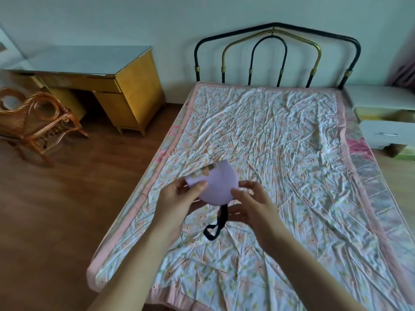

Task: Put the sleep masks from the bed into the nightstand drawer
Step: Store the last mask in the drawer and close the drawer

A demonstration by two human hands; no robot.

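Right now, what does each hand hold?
Left hand: closed on the lilac sleep mask.
Right hand: closed on the same mask, near its black strap.

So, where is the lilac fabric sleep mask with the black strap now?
In the head view, the lilac fabric sleep mask is held between the left hand and right hand, above the near-left part of the floral bed cover.
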